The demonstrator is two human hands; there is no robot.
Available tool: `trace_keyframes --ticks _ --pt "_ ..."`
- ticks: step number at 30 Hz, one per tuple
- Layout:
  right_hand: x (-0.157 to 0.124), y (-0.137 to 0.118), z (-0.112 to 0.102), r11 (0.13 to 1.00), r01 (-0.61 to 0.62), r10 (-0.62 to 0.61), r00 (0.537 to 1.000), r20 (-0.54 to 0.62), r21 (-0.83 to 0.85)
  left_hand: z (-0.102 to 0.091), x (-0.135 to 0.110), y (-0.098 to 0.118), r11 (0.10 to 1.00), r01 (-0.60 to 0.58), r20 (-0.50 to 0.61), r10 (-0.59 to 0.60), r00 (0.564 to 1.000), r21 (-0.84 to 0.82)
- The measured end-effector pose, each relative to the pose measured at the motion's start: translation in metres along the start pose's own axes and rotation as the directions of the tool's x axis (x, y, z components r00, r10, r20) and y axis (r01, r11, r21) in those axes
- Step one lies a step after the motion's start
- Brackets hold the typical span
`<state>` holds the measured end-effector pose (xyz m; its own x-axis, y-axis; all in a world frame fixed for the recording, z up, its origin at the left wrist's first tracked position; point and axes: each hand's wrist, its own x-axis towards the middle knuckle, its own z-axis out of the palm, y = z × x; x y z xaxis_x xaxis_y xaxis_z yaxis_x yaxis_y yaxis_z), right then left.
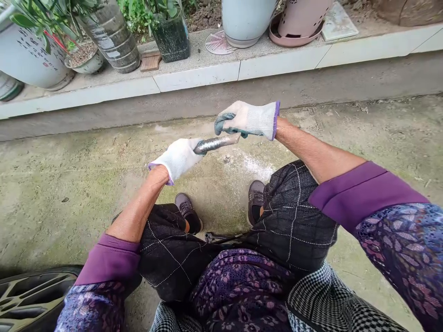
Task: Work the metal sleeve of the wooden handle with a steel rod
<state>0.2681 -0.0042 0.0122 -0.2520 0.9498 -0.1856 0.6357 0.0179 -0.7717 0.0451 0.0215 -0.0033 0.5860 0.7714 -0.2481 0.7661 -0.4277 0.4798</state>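
My left hand, in a white glove with grey-green palm coating, is closed around one end of a short rod. The rod has a shiny silver, ridged middle and a paler, slanted far end, pointing right and slightly up. I cannot tell what kind of tool it is. Just above the rod's far end is my right hand, in a matching glove, with its fingers curled downward. Whatever its fingers hold is hidden, and I cannot tell whether they touch the rod.
White powder lies on the concrete ground between my shoes, near a small pebble-like lump. Ahead, a tiled ledge carries several plant pots, including a pale blue pot and a pink pot. A wheel stands at lower left.
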Motion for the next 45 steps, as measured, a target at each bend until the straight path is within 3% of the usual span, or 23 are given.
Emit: trace_keyframes --ticks 5,7,10,14,16,19,22,24,28,31,33,36,38,40,43,45 --pt "0.000 -0.005 0.007 0.994 -0.052 0.053 0.999 -0.008 0.101 -0.008 -0.006 0.008 0.976 0.031 -0.144 -0.064 0.988 -0.217" --pt "0.000 -0.006 0.012 0.997 -0.032 0.032 0.999 -0.010 0.070 -0.011 -0.001 0.005 0.976 0.064 -0.192 -0.105 0.976 -0.207" --pt "0.000 -0.006 0.017 0.999 0.022 -0.021 1.000 0.013 -0.035 -0.012 0.012 -0.003 0.991 0.123 -0.247 -0.107 0.963 0.047" --pt "-0.002 -0.005 0.013 0.983 0.044 -0.046 0.999 -0.005 -0.181 -0.004 0.022 -0.007 0.867 0.197 -0.180 -0.126 0.976 0.457" --pt "-0.002 -0.005 0.008 0.972 0.050 -0.058 0.998 -0.028 -0.229 0.000 0.022 -0.004 0.825 0.159 -0.113 -0.116 0.987 0.543" --pt "-0.003 -0.003 0.000 0.963 0.080 -0.102 0.992 -0.072 -0.256 0.003 0.018 0.001 0.838 0.053 -0.026 -0.047 0.999 0.543" --pt "-0.004 0.003 -0.004 0.991 0.022 -0.037 0.994 -0.106 -0.135 0.000 0.012 0.003 0.912 -0.037 0.003 0.040 0.999 0.410" --pt "-0.003 0.009 -0.004 1.000 -0.015 0.014 0.997 -0.070 -0.003 -0.003 0.007 0.004 0.966 -0.077 0.001 0.079 0.997 0.245" --pt "-0.002 0.011 0.002 0.978 -0.033 0.037 0.999 -0.017 0.207 -0.003 -0.001 0.009 0.981 0.025 -0.006 -0.026 1.000 -0.193" --pt "-0.001 0.000 0.012 0.944 -0.012 0.031 0.998 -0.054 0.331 0.003 0.003 0.011 0.897 0.112 -0.055 -0.149 0.987 -0.429" --pt "-0.001 -0.010 0.018 0.916 -0.010 0.039 0.997 -0.066 0.402 0.009 0.009 0.012 0.854 0.132 -0.091 -0.204 0.975 -0.503" --pt "0.001 -0.020 0.025 0.864 -0.081 0.147 0.985 -0.095 0.496 0.014 0.014 0.017 0.818 0.141 -0.084 -0.224 0.971 -0.558" --pt "0.003 -0.020 0.025 0.836 -0.074 0.161 0.980 -0.113 0.544 0.012 0.011 0.024 0.770 0.119 -0.028 -0.175 0.984 -0.627" --pt "0.002 -0.016 0.023 0.814 -0.012 0.080 0.993 -0.092 0.581 0.007 0.006 0.030 0.670 0.100 0.064 -0.078 0.995 -0.735" --pt "-0.002 -0.013 0.019 0.790 0.040 -0.045 0.999 -0.006 0.611 -0.001 -0.002 0.032 0.486 0.110 0.171 0.082 0.982 -0.867" --pt "-0.006 -0.015 0.018 0.812 0.037 -0.086 0.995 0.056 0.582 -0.003 -0.004 0.028 0.424 0.140 0.213 0.129 0.969 -0.895"
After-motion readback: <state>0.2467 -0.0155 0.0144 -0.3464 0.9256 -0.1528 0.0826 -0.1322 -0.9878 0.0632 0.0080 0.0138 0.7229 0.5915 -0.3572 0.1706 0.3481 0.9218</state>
